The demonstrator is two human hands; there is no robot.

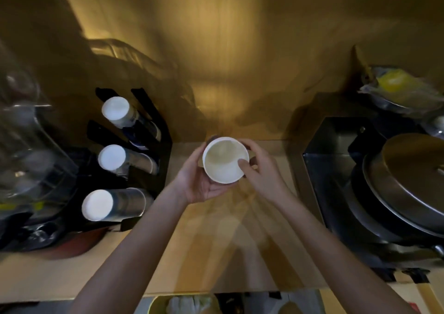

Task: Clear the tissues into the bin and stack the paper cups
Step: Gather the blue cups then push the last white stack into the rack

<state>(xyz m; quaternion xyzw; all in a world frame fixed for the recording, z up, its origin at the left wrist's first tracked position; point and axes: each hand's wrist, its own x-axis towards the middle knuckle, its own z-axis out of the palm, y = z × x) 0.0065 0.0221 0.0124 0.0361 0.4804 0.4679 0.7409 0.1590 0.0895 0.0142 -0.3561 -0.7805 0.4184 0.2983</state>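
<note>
While the bin sits at the near edge below the worktop, with pale crumpled tissues already lying in it, your attention belongs higher up, where both your hands meet over the middle of the worktop. Your left hand cradles the paper cup from beneath and behind, palm up, and your right hand closes on its far side with the thumb hooked over the rim into the open mouth, so the cup is clamped between the two and held clear of the surface. Whether a second cup is nested under it you cannot tell from here; a dark edge shows behind the rim, nothing more. To stack well, keep the mouth tilted toward you as it is, grip lightly so the thin wall does not buckle, and slide your thumb out before anything drops inside. Further left, a black rack holds three rows of stacked cups lying on their sides, bases toward you, probably where this one belongs. A metal pot stands to your right, well apart.
</note>
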